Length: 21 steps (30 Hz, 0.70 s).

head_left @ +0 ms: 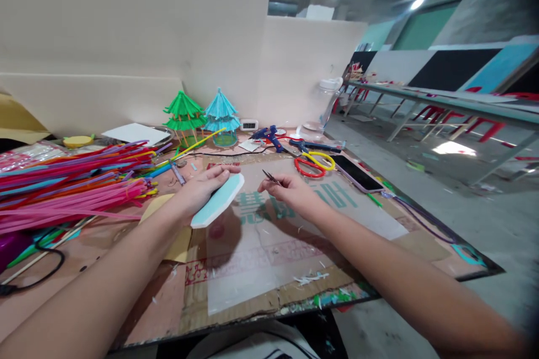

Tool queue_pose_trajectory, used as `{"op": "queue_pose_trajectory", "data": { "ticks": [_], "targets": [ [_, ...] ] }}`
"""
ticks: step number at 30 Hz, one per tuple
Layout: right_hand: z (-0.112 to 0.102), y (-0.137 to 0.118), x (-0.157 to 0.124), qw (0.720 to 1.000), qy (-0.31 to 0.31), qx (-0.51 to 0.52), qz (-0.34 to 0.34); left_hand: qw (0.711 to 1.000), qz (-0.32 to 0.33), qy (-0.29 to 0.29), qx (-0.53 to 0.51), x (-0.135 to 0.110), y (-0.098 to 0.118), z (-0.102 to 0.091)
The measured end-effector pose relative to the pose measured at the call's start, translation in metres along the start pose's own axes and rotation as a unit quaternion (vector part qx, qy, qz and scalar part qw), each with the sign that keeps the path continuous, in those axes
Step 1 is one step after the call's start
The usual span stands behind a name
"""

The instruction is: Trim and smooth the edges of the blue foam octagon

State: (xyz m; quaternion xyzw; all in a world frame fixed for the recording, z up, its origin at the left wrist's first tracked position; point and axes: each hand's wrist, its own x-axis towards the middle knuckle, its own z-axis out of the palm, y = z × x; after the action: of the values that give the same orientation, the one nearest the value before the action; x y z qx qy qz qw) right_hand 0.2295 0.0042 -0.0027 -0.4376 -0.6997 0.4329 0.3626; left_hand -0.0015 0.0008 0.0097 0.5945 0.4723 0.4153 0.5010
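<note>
My left hand (204, 188) is closed around a flat light-blue board (219, 202) with a thick white edge that looks like foam, holding it tilted above the work surface. To the right of it, my right hand (288, 193) grips what look like small scissors (270, 177), their dark pointed tips directed up and left. A gap separates the tips from the board. Under both hands lies a translucent white sheet (248, 286) with green characters and red printing. White slivers (310, 279) are scattered near its front edge.
Bundled pipe cleaners (76, 179) fill the left side. A green paper-like pagoda (184, 115) and a blue one (221, 112) stand at the back. Nearby are a blue glue gun (269, 136), larger scissors (311, 164), a phone (357, 174) and a clear plastic jar (326, 104).
</note>
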Motion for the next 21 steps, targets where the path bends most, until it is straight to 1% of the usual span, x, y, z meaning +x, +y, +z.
{"op": "queue_pose_trajectory", "data": {
  "ticks": [2, 3, 7, 9, 11, 14, 18, 19, 21],
  "targets": [
    [0.0, -0.002, -0.001, 1.0, 0.007, -0.003, -0.002, 1.0, 0.011, -0.001, 0.01, 0.001, -0.001, 0.001],
    [0.0, -0.002, -0.001, 1.0, 0.011, -0.004, -0.005, 1.0, 0.027, 0.005, 0.016, 0.002, -0.002, 0.001],
    [0.0, -0.001, -0.001, 1.0, 0.018, 0.002, -0.007, 0.993, 0.092, 0.052, 0.048, 0.005, -0.009, 0.002],
    [0.0, 0.001, 0.0, 1.0, 0.013, 0.006, -0.002, 0.991, 0.101, 0.053, 0.07, 0.005, -0.011, 0.002],
    [0.0, 0.004, 0.001, 1.0, 0.015, 0.007, -0.004, 0.99, 0.104, 0.04, 0.09, 0.005, -0.012, 0.002],
    [0.0, 0.005, 0.003, 1.0, 0.03, -0.001, -0.006, 0.992, 0.079, 0.008, 0.098, 0.005, -0.013, 0.002],
    [-0.002, 0.004, 0.004, 0.999, 0.037, -0.016, -0.021, 0.995, 0.0, -0.05, 0.086, 0.004, -0.014, 0.002],
    [-0.003, 0.004, 0.004, 0.999, 0.038, -0.024, -0.029, 0.994, -0.01, -0.061, 0.088, 0.003, -0.015, 0.003],
    [-0.005, 0.004, 0.004, 0.996, 0.048, -0.051, -0.056, 0.993, -0.006, -0.066, 0.096, 0.002, -0.014, 0.005]
  ]
}}
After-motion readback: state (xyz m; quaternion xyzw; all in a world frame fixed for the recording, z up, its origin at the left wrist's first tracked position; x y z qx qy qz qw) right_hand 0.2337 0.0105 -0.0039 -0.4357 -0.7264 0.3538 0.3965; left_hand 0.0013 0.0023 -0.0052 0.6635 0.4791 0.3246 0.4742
